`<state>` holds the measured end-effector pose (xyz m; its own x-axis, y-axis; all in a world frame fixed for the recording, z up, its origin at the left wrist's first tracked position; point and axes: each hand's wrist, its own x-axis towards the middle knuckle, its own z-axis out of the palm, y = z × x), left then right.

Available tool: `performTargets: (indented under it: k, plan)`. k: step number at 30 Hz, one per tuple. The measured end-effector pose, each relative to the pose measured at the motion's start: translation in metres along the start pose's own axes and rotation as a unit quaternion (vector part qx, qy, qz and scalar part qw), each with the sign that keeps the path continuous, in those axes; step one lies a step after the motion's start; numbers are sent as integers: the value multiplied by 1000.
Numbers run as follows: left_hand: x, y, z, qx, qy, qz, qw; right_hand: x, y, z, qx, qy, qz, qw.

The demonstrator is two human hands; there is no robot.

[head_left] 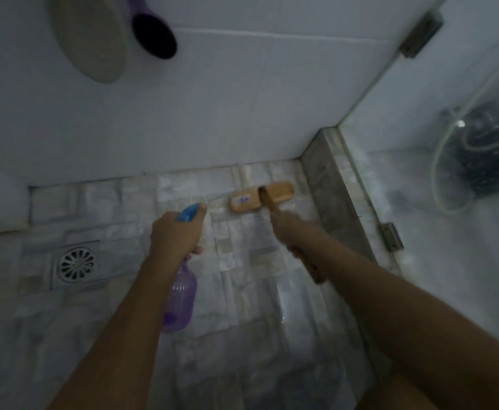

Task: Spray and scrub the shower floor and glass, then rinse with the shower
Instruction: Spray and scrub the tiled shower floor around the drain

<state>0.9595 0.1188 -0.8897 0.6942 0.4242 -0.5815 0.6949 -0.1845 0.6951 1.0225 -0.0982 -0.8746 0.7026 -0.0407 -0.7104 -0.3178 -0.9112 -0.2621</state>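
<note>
My left hand [176, 233] grips a spray bottle [180, 294] with a clear purple body and a blue trigger head, its nozzle pointing at the tiled shower floor [242, 276]. My right hand [294, 232] grips the wooden handle of a scrub brush [261, 196]. The brush head lies flat on the floor tiles near the far right corner, close to the stone curb. The glass panel [449, 173] stands on the right, above the curb.
A round metal floor drain [77, 264] sits at the left. The white tiled wall [212, 113] rises behind the floor. A round shower head [90, 37] and a purple object [153, 34] hang above. Behind the glass are a hose and a dark basket [487, 149].
</note>
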Motion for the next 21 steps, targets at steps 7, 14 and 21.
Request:
performTargets:
  k: [7, 14, 21]
  plan:
    - [5, -39, -53, 7, 64, -18, 998, 9, -64, 42, -25, -9, -48, 998]
    - [2, -64, -99, 0, 98, -77, 992, 31, -114, 79, 27, -23, -108, 994]
    - [-11, -81, -142, -107, 221, -84, 966, -48, -99, 137, -91, -94, -112, 985]
